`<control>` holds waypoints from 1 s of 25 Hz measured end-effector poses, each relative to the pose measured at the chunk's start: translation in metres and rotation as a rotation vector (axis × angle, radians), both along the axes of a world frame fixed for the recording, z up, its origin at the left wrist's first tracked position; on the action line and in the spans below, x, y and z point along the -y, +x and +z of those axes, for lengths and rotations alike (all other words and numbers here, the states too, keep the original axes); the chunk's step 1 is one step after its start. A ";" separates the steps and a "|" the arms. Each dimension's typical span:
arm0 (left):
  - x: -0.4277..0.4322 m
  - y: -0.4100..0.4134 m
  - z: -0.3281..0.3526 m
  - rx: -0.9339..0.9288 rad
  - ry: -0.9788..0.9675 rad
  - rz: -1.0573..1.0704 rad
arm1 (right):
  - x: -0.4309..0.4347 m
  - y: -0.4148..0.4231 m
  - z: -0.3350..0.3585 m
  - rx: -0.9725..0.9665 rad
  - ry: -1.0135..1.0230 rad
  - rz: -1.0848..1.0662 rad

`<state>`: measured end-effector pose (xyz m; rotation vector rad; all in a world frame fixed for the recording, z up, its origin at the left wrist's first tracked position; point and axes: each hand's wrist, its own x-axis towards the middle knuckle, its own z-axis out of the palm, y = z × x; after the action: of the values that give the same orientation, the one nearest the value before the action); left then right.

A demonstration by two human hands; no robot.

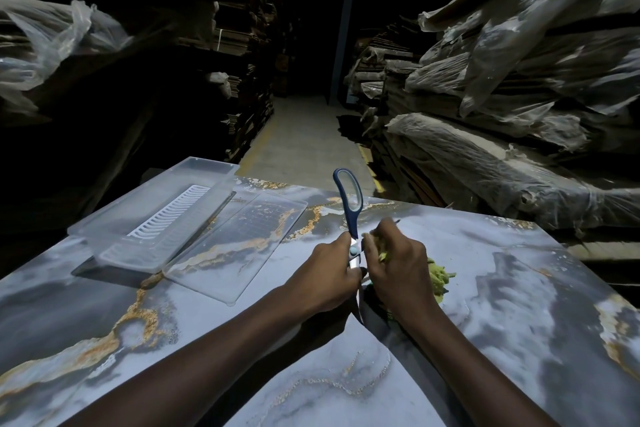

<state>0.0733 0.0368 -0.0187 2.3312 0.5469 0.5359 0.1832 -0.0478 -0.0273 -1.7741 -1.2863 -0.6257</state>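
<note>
**Left hand** (332,274): grip curled round scissors (350,222) at the pivot and upper blades. Blue loop stands up and away, blade tips point down toward the tabletop (519,288).

**Right hand** (398,263): touching right of scissors, grip pinching a tuft of greens.

**Scissors:** stiff, light, sharp below the pivot. Probably safer taken by the loop than the blades.

**Greens** (438,279): loose heap on tabletop, right of scissors, partly hidden by right hand. Likely soft, limp, very light, prone to cling and scatter. Best gathered in small pinched bunches.

**Open room:** bare tabletop near side and right of scissors.

**Left of scissors:** clear lid (239,246) lying flat, then clear box (194,180) holding a white rack (169,215).

**Edges:** far edge of tabletop close beyond scissors, so little room that way.

**Past it:** aisle (301,135) between wrapped stacks (485,156).
</note>
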 end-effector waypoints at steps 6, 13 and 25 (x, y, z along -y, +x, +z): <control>0.000 -0.001 -0.001 -0.008 -0.007 0.005 | 0.005 -0.006 -0.001 0.006 -0.042 0.122; 0.002 -0.001 -0.003 0.009 0.024 0.022 | 0.008 0.001 0.003 -0.047 -0.013 0.146; 0.006 0.001 -0.003 0.017 0.087 0.054 | 0.004 -0.002 0.001 -0.071 -0.021 0.109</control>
<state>0.0745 0.0307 -0.0213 2.3972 0.5907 0.6161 0.1809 -0.0522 -0.0260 -1.7151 -1.3358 -0.4857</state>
